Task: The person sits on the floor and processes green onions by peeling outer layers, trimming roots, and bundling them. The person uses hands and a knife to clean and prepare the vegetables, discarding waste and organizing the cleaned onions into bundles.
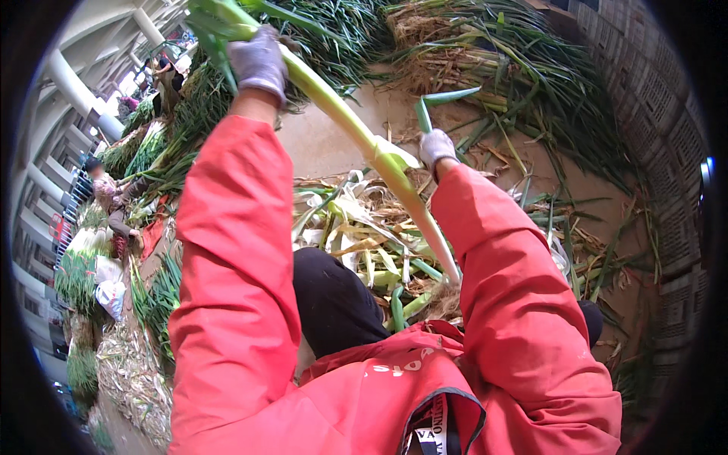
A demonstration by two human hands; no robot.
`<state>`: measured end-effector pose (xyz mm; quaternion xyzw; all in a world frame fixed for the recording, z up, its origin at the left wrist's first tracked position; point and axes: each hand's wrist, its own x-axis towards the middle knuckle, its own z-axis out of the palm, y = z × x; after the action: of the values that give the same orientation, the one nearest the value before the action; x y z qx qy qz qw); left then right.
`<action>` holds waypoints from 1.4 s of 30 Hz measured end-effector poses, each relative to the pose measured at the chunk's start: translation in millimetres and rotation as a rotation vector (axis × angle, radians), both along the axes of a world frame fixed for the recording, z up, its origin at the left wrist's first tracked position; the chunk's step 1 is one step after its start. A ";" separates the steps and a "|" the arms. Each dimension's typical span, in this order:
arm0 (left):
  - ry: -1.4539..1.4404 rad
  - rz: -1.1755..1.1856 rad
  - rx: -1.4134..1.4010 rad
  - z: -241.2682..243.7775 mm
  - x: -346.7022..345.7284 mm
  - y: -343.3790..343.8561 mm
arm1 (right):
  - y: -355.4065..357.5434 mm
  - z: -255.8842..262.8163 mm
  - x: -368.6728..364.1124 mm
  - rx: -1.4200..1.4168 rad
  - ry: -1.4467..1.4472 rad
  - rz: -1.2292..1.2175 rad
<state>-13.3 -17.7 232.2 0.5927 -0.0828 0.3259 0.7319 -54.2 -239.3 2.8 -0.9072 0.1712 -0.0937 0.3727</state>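
Note:
My left hand (259, 63), in a pale knitted glove, grips a long leek-like green onion (333, 105) near its leafy top. The stalk slants down to the right, and its white root end with fine roots hangs over the trimmings between my knees. A loose sheath flap (396, 153) stands off the stalk partway down. My right hand (438, 148), gloved too, is closed on a bent green leaf (424, 115) that sticks up from the fist, to the right of the stalk. Below lies a heap of peeled leaves and husks (364, 224).
Bundles of green onions lie ahead (483, 68) and to the far left (85, 261). Stacked plastic crates (654, 114) line the right side. Another person (111, 196) sits at the left near white bags (110, 287). Stripped husks (133, 375) cover floor at lower left.

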 end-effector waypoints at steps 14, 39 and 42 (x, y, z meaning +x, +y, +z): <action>0.434 0.772 0.282 88.1 -8.2 227.2 | -210.1 -71.1 -166.4 -0.505 0.608 -0.110; 0.309 0.217 -0.140 -16.5 22.5 175.1 | -101.4 -10.5 -166.4 -0.415 -0.188 0.763; 0.192 0.360 -0.369 3.4 -4.3 186.2 | -219.4 -103.0 -188.6 -0.663 0.238 0.555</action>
<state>-17.6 168.5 235.6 0.4828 0.1542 0.4028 0.7622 -242.8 -458.7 -100.2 -0.9937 -0.0766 0.0650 0.0505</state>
